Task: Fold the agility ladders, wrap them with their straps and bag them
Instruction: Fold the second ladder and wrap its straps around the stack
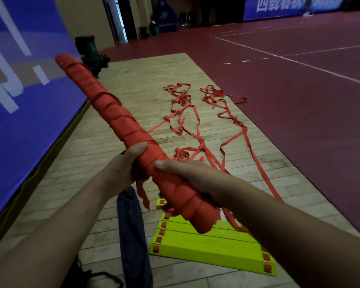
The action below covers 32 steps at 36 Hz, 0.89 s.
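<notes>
A long ladder bundle (112,113), wound all over with red strap, slants from the upper left down to the lower middle. My left hand (125,163) grips it near the middle, thumb on top. My right hand (187,175) grips it just below, thumb across the strap. A loose red strap end (142,194) dangles under my left hand. On the floor below lies a second ladder: stacked yellow-green rungs (212,246) with red straps (195,121) trailing in loose tangles away from me. A dark bag (131,235) lies flat on the floor left of the rungs.
A blue padded wall (25,90) runs along the left. The wooden floor strip (133,80) borders a red court floor (299,90) on the right. A green cart (87,46) and dark gear stand at the far end. A black cord (104,277) lies near my feet.
</notes>
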### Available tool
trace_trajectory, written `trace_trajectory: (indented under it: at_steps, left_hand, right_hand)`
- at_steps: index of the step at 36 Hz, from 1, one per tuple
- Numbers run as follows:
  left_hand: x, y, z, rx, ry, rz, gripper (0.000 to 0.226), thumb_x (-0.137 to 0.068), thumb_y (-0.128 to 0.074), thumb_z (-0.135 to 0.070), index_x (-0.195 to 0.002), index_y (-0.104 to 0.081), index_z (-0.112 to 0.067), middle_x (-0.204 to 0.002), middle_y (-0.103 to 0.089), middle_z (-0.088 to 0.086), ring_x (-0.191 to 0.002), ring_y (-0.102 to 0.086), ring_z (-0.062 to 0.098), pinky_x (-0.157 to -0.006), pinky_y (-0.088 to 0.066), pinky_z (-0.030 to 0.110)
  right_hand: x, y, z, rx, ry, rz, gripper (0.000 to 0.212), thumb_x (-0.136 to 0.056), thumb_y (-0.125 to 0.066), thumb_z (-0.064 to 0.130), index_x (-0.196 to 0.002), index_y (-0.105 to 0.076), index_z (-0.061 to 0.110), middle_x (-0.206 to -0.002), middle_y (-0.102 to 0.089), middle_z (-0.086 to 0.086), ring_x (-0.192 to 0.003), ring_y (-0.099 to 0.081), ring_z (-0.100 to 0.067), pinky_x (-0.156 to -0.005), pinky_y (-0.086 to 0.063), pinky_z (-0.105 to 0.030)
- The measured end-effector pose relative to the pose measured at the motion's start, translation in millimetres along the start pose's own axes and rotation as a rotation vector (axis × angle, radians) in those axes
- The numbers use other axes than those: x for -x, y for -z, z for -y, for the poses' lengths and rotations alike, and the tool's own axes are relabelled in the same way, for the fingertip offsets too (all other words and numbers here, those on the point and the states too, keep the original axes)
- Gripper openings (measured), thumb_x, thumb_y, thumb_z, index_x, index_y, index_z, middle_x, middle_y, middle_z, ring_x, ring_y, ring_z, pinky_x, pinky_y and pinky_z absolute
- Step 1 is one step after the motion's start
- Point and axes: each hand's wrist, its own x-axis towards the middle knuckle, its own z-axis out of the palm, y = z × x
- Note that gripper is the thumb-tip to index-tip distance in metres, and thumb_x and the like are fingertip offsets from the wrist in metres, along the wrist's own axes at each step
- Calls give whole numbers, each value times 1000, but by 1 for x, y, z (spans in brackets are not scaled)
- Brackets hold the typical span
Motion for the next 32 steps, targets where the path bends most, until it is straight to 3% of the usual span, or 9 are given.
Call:
trace_trajectory:
  at_steps: [2, 6, 8, 10, 12, 16, 22, 26, 32]
  left_hand:
    - [2, -2, -1, 7, 8, 36, 89, -49, -85, -65, -110, -62, -6, -103, -65, 20, -101, -60, 38, -95, -44, 53]
    - [2, 4, -5, 27, 36, 83, 91, -43, -90, -66, -112, -64, -11, -111, -62, 21, -106, -53, 41, -100, -37, 61]
    - [2, 10, -10, 0, 74, 117, 84, -47, -89, -66, -108, -68, -12, -106, -63, 23, -99, -54, 41, -91, -40, 58]
    - [2, 15, -13, -117, 122, 171, 98, -51, -81, -76, -113, -62, -4, -87, -64, 24, -71, -60, 36, -69, -50, 41]
    - [3, 15, -14, -263, 160, 188, 111, -51, -69, -89, -113, -56, 2, -71, -56, 18, -53, -51, 25, -55, -40, 31]
    - [1, 11, -14, -317, 84, 117, 90, -53, -68, -89, -82, -57, -4, -56, -50, 3, -45, -42, 13, -48, -36, 24]
    - [-2, -2, -10, -141, -12, -14, 31, -85, -60, -32, -73, -41, -11, -55, -33, -4, -42, -29, 4, -44, -24, 19]
    - [-6, -9, -12, -2, 47, -16, 40, -80, -63, -44, -95, -54, -9, -61, -42, -1, -48, -37, 6, -44, -31, 16]
    - [-6, 4, -2, -21, -9, -68, 46, -75, -79, -48, -86, -53, -11, -58, -39, -2, -47, -35, 8, -44, -31, 18]
  right_hand:
    - [6, -4, 1, -126, 10, 117, 25, -90, -69, 37, -91, -68, 12, -77, -71, -11, -67, -68, -28, -67, -59, -39]
    - [-6, -14, -9, 19, 214, -137, 21, -86, -76, 35, -83, -71, 15, -72, -72, -5, -63, -69, -23, -71, -61, -45]
    - [-9, -14, -11, 60, 262, -175, 21, -85, -77, 34, -81, -71, 14, -72, -72, -4, -63, -69, -21, -71, -61, -42]
    - [-8, -9, -11, 143, 291, -191, 19, -87, -76, 32, -84, -71, 13, -73, -72, -6, -61, -69, -19, -65, -60, -38]
    - [-8, 1, -10, 274, 312, -231, 22, -86, -77, 34, -85, -70, 13, -75, -74, -7, -61, -71, -19, -64, -60, -37]
    - [-10, 14, -10, 506, 330, -345, 31, -81, -77, 41, -84, -69, 11, -74, -74, -9, -62, -72, -24, -65, -62, -45]
    - [-17, -1, -14, 941, 387, -655, 38, -83, -61, 59, -89, -59, 21, -74, -64, 4, -65, -62, -17, -60, -53, -33]
    - [-20, -12, -22, 1128, 394, -758, 46, -92, -51, 62, -109, -46, 21, -85, -55, 4, -77, -63, -22, -62, -38, -31]
    - [-19, -21, -26, 1003, 413, -639, 58, -88, -51, 73, -115, -46, 21, -96, -63, 3, -83, -66, -19, -74, -56, -38]
